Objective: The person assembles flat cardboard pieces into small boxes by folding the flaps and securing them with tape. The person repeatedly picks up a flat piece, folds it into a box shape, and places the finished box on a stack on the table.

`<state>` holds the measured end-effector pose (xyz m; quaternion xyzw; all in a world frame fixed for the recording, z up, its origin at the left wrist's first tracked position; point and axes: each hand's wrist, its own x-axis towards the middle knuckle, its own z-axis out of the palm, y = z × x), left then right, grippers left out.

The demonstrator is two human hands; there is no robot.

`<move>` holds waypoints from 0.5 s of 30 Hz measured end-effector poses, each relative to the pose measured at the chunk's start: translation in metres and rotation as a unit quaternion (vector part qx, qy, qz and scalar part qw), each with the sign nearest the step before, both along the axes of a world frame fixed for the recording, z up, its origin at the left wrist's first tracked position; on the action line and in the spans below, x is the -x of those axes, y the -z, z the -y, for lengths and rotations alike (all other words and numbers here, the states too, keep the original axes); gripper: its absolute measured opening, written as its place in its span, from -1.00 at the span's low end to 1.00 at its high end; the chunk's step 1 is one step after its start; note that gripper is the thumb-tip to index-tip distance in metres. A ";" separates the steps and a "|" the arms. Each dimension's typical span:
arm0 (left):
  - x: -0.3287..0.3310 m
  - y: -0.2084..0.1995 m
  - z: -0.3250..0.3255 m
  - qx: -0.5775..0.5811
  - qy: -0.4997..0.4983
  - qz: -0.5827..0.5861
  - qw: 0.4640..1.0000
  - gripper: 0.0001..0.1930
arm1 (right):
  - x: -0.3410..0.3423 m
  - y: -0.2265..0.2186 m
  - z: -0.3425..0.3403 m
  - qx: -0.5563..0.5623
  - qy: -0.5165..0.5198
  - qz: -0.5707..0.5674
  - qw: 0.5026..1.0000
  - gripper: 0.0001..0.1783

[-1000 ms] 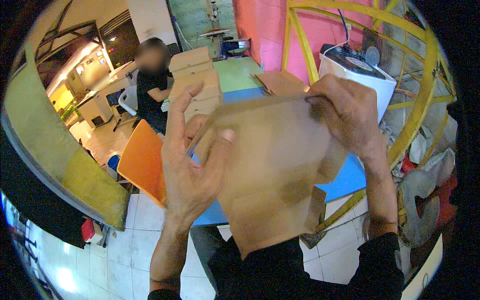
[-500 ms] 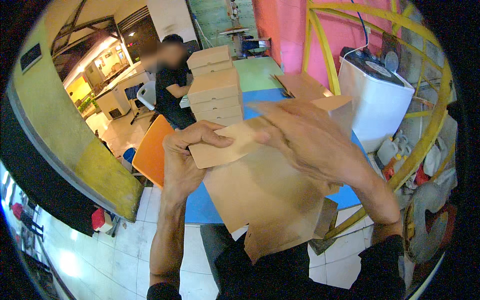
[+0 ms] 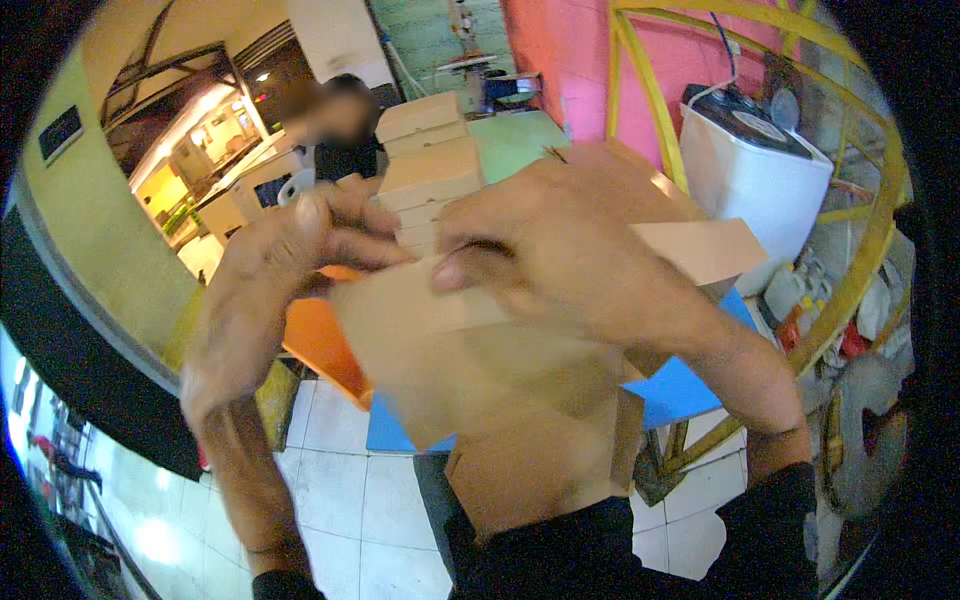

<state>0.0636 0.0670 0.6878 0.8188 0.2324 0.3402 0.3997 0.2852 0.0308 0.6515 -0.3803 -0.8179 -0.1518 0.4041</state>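
A brown cardboard box (image 3: 540, 455), partly folded, lies in front of me over the near table edge, its surface blurred by motion. My right hand (image 3: 560, 235) reaches across it, thumb and curled fingers pinching the raised far flap. At the flap's far left corner is my left hand (image 3: 290, 250), blurred, its thumb apart from the fingers and the fingertips beside the flap's edge; whether they touch it I cannot tell. Much of the far side of the box is hidden behind my hands.
Closed cardboard boxes (image 3: 430, 170) stand stacked on the blue-and-green table, with a person (image 3: 345, 150) beside them. Flat cardboard (image 3: 640, 180) lies at the far right. An orange chair (image 3: 325, 345) is at left; a white washing machine (image 3: 750, 165) and yellow metal frame (image 3: 650, 90) stand right.
My left hand has let go of the small flap, moving left and up. My right hand has shifted left onto the flap. The box has tilted and moved slightly left.
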 end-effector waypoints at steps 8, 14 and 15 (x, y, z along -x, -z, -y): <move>-0.007 -0.011 0.033 -0.198 -0.105 -0.263 0.938 -0.71 | 0.016 0.002 0.015 0.001 0.014 0.005 1.000 -0.78; 0.014 -0.015 0.023 -0.168 -0.097 -0.267 0.944 -0.64 | -0.010 0.029 0.014 0.023 0.017 -0.008 1.000 -0.84; 0.018 -0.016 0.019 -0.169 -0.087 -0.268 0.945 -0.63 | -0.018 0.034 0.016 0.035 0.012 -0.013 0.999 -0.85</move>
